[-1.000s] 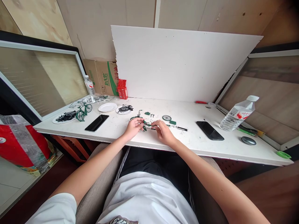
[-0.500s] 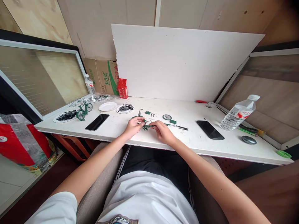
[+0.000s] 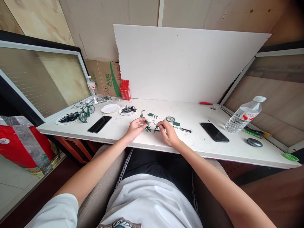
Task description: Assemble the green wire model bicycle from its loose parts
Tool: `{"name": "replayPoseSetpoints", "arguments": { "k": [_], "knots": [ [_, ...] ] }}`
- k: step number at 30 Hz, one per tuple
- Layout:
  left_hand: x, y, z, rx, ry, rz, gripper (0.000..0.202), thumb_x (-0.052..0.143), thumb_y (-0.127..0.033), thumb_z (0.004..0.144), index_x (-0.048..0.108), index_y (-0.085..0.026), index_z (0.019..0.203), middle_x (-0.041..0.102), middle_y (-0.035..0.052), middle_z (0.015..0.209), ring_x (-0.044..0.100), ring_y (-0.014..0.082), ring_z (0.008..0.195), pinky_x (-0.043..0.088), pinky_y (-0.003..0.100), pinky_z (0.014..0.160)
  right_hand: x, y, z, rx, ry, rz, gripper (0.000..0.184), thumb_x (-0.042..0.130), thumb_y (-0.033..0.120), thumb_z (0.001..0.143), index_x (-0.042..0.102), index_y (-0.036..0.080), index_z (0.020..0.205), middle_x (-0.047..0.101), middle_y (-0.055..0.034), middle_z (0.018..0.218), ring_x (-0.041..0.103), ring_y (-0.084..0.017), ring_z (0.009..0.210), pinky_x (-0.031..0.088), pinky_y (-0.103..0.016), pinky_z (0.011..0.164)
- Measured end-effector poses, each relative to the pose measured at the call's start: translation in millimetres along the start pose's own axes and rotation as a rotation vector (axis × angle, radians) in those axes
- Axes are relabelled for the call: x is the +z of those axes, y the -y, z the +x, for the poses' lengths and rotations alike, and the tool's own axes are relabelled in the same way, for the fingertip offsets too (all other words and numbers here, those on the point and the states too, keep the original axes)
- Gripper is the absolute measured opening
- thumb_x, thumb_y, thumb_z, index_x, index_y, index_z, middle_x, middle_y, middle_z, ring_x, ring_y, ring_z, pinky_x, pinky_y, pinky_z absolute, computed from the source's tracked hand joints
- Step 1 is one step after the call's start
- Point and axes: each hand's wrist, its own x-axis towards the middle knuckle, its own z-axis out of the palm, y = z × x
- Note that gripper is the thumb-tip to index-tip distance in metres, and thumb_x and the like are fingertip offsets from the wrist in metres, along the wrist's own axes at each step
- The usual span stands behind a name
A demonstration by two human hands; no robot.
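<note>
My left hand [image 3: 136, 127] pinches a small green model bicycle frame [image 3: 148, 127] just above the white table [image 3: 204, 144]. My right hand [image 3: 168, 131] faces it, its fingers closed on a thin green part [image 3: 156, 127] held next to the frame. Loose pieces lie behind the hands: a small spoked wheel [image 3: 170, 119], a green block [image 3: 176, 123], a handlebar piece [image 3: 142, 113] and a dark screwdriver [image 3: 184, 129].
A finished green model bicycle [image 3: 84, 112] stands at the left by plates of parts [image 3: 64, 118], a white plate [image 3: 110, 108] and a black phone [image 3: 99, 123]. Another phone [image 3: 215, 132], a water bottle [image 3: 245, 115] and a dark mouse [image 3: 254, 142] lie right. A white board [image 3: 185, 63] leans behind.
My right hand has drawn slightly right and up, and the thin green part now sits a little apart from the frame. My left hand has hardly moved.
</note>
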Motion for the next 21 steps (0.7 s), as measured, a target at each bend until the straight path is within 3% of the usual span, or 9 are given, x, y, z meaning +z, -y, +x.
{"name": "replayPoseSetpoints", "arguments": {
  "k": [4,10,15,21],
  "knots": [
    [4.4,-11,-4,0.002,0.024,-0.085,0.046,0.09,-0.037,0.078,0.071,-0.016,0.114,0.076,0.0139,0.116,0.046,0.0044,0.057,0.027,0.02,0.046,0,1,1,0.118,0.006,0.031,0.035,0.043,0.047,0.111,0.065,0.022,0.099,0.066,-0.0044,0.084,0.055,-0.018,0.067,0.046,-0.033,0.066],
    [14.0,-25,-12,-0.005,0.061,-0.15,0.043,0.089,-0.033,0.078,0.073,-0.017,0.114,0.076,0.0131,0.115,0.053,0.0075,0.066,0.029,0.02,0.048,1,1,1,0.197,0.096,0.095,0.041,0.058,0.057,0.102,0.074,0.022,0.117,0.052,0.0038,0.062,0.038,-0.012,0.049,0.035,-0.029,0.053],
    [19.8,-34,-17,-0.035,0.086,-0.238,0.042,0.09,-0.027,0.075,0.074,-0.016,0.112,0.075,0.0121,0.111,0.047,0.0058,0.062,0.027,0.02,0.048,6,6,3,0.272,0.068,0.272,0.043,0.061,0.062,0.099,0.075,0.022,0.104,0.061,0.0004,0.07,0.035,-0.011,0.049,0.031,-0.028,0.048],
    [22.7,-46,-21,-0.066,0.116,-0.271,0.04,0.089,-0.025,0.074,0.074,-0.017,0.109,0.073,0.0095,0.107,0.038,0.0041,0.057,0.025,0.022,0.047,0,15,7,0.319,0.057,0.4,0.042,0.067,0.063,0.096,0.075,0.022,0.099,0.065,-0.0017,0.077,0.042,-0.012,0.054,0.036,-0.027,0.051]
  ]
}}
